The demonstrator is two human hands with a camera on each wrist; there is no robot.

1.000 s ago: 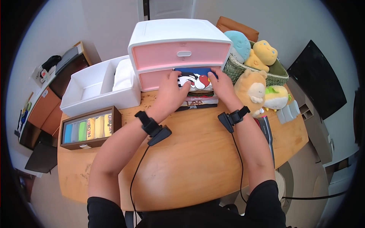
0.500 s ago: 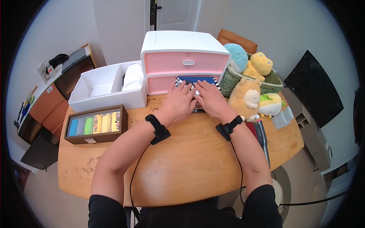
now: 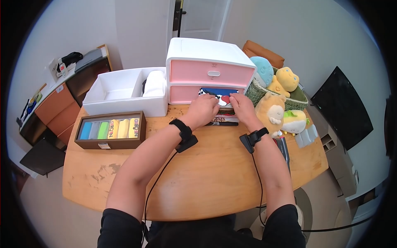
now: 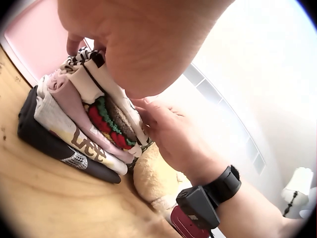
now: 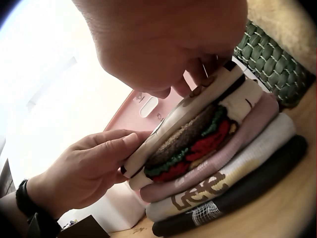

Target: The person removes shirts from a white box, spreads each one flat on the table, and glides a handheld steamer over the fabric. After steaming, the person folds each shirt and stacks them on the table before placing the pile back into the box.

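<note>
A stack of folded shirts stands on the table before a white drawer unit (image 3: 206, 49) with pink drawers. On top lies a folded shirt (image 3: 223, 100) with a blue, white and red print. My left hand (image 3: 203, 110) grips its left edge, thumb at the front in the right wrist view. Opposite, my right hand (image 3: 245, 108) pinches the right side. Beneath it come a burger-print shirt (image 5: 188, 141), a pink shirt (image 5: 265, 111), a pale shirt lettered Lee (image 5: 198, 191) and a black shirt (image 5: 233, 213) at the bottom.
Left of the drawers stands a divided white box (image 3: 124, 105) with white cloth in it; in front is a brown case (image 3: 124, 142) of rolled coloured items. A green woven basket (image 3: 297, 98) of plush toys and a tan plush (image 3: 269, 120) stand close by my right hand.
Both hands lay flat over the stack half a second ago; now they have parted to the top shirt's two sides, and its print shows again. The head view has shifted.
</note>
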